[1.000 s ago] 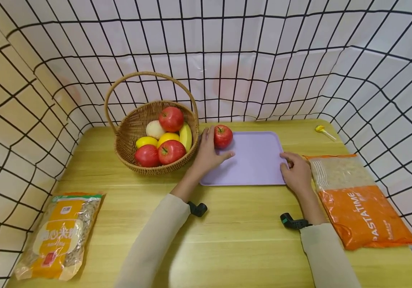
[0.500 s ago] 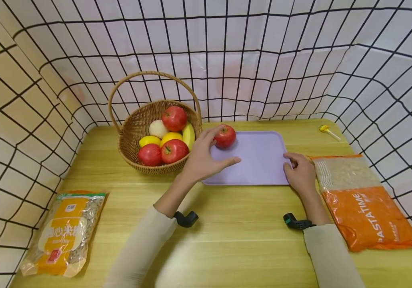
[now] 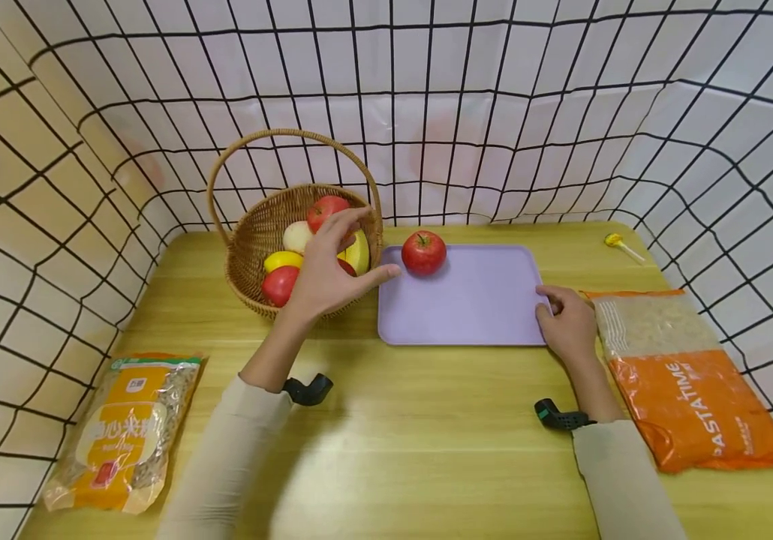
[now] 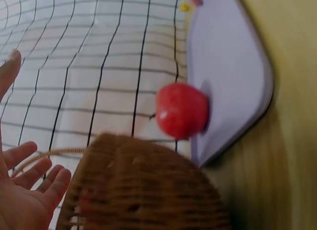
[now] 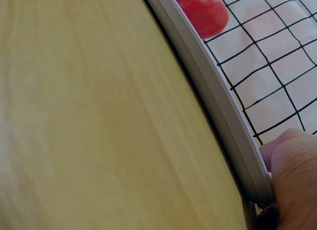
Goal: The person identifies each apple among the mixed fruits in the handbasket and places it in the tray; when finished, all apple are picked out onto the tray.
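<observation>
A red apple (image 3: 423,253) rests on the back left corner of a light purple tray (image 3: 474,304). My left hand (image 3: 326,277) hovers over the right part of a wicker basket (image 3: 246,244), fingers spread and thumb pointing right, holding nothing. The basket holds a red apple (image 3: 326,208) at the back, another apple (image 3: 280,287) in front, a lemon (image 3: 283,260), a banana (image 3: 359,253) and a pale round fruit (image 3: 296,237). The hand hides other fruit. In the left wrist view, the fingers (image 4: 39,180) are apart beside the basket wall. My right hand (image 3: 567,324) pinches the tray's right edge.
An orange pasta bag (image 3: 697,401) lies right of my right hand, with a yellow lollipop (image 3: 615,241) behind it. A yellow grain bag (image 3: 123,435) lies at the front left. Grid-patterned cloth (image 3: 467,120) encloses the table's back and sides.
My left hand has let go of the apple on the tray and moved left, over the basket. The right hand keeps its hold on the tray edge. The head view has shifted slightly.
</observation>
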`<state>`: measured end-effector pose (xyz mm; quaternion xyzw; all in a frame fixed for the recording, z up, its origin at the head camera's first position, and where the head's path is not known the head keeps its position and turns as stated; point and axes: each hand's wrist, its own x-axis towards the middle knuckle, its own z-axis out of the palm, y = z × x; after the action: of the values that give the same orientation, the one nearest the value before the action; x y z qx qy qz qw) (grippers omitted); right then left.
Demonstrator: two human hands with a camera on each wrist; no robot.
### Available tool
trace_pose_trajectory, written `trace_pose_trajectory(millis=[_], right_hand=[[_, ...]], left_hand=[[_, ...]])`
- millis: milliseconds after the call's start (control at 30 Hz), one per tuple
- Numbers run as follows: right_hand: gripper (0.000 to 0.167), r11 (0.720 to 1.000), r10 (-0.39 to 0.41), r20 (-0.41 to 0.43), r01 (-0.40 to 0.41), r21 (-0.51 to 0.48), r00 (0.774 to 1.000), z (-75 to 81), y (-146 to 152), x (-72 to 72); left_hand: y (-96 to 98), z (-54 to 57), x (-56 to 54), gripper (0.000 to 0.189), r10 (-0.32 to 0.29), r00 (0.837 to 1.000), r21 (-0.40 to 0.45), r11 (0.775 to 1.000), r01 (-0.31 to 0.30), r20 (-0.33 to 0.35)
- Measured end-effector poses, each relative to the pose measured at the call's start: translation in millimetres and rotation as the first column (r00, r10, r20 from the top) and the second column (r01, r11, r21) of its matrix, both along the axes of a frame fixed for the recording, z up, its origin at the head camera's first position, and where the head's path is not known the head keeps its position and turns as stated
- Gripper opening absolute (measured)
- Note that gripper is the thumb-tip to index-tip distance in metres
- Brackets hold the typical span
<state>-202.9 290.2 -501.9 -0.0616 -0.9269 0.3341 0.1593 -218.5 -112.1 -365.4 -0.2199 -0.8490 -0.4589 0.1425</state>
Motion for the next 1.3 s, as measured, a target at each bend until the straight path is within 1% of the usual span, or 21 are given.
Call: trace_pose_trajectory(millis=[100,233,400,567,667,867,933,1133,1300], right_hand=[[0.035,1.000,0.006,-0.015,-0.006,0.005,1.000,2.4,1,-0.6],[0.034,1.000,0.018,-0.029,-0.018,0.014,0.999,2.8,2,0.0],[0.034,1.000,0.023,-0.036,-0.022,0.017,0.999,1.0,2,0.1],[0.035,1.000,0.015,-0.025,-0.015,0.009,1.000,0.5,1,0.1],[0.035,1.000,0.010,-0.023,-0.010,0.008,1.000,0.0,2,-0.4],[0.035,1.000,0.008,-0.028,-0.008,0.004,1.000,-2.1,2,-2.1],[0.035,1.000,0.007,-0.033,-0.007,0.002,0.999,-2.7,2,-2.5],[0.034,1.000,0.000,-0.046,0.001,0.003,0.999,-2.3,2,-2.6],[0.033,1.000,0.001,-0.049,-0.001,0.003,0.999,-0.6,1,-1.7]], left_hand=[[-9.4,5.8,-7.6,0.089,0.042,0.999,-0.003,0.999,-0.042,-0.007],[-19.9,6.5,-18.5,0.087,0.108,0.994,-0.019,0.994,-0.108,-0.003],[-28.4,6.4,-27.3,0.091,0.178,0.983,-0.064,0.983,-0.175,0.043],[-34.2,6.2,-34.4,0.096,0.245,0.965,-0.123,0.965,-0.233,0.093],[-37.6,3.8,-39.0,0.097,0.274,0.953,-0.144,0.956,-0.255,0.128],[-43.1,-2.2,-46.2,0.095,0.293,0.939,-0.151,0.951,-0.268,0.178],[-43.7,-2.6,-47.4,0.095,0.310,0.929,-0.161,0.946,-0.281,0.202],[-43.3,0.7,-51.0,0.102,0.377,0.887,-0.215,0.920,-0.327,0.267],[-41.4,4.6,-53.1,0.104,0.401,0.861,-0.248,0.909,-0.334,0.312]])
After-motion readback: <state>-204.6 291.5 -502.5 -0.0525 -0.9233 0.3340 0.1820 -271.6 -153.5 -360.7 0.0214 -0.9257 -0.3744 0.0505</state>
